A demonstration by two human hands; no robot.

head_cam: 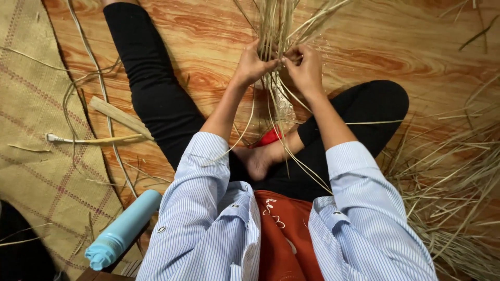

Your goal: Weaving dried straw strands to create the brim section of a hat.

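The fingers of the left hand [253,66] and of the right hand [305,69] are both clenched on thin pale straw strands [277,31], and the fingertips of the two hands meet almost at the same place in the middle of the bundle. The strands go up from the hands and spread out like a fan toward the top edge, while other long strands hang down between the forearms, over the bare foot [259,160] and the black trousers [156,93]. A small red piece [268,138] shows just beside the foot. The person sits on a wooden floor [396,47] with orange grain and wears a striped blue shirt [198,218] over a red top. To the left lies a woven mat [36,135], with loose strands and a flat pale strip [120,117] near its edge. A light blue bottle [125,229] lies near the left sleeve. At the right, a big heap of loose straw [453,192] covers the floor.
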